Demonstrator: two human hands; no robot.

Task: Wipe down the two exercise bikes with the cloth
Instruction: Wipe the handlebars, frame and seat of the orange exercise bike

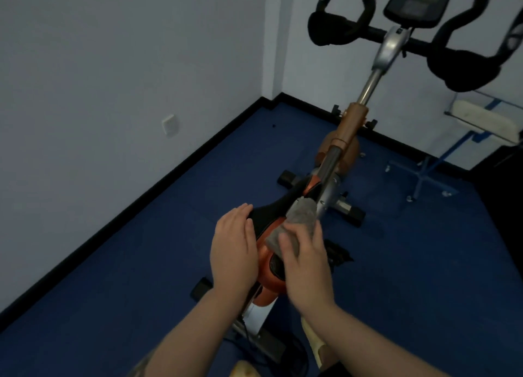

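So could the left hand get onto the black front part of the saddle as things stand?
Probably yes. The left hand lies flat along the saddle's left side, fingertips already at the black part, with nothing between; the cloth sits further right under the right hand.

We see a grey cloth point(297, 223), soft and fuzzy, lying on the bike's glossy orange plastic frame point(268, 263). The saddle point(271, 211) looks matt black. The seat post point(329, 164) and handlebar stem point(389, 48) are smooth, shiny metal. The handlebars point(452, 62) carry matt black padding. The blue floor point(113, 263) looks matt.
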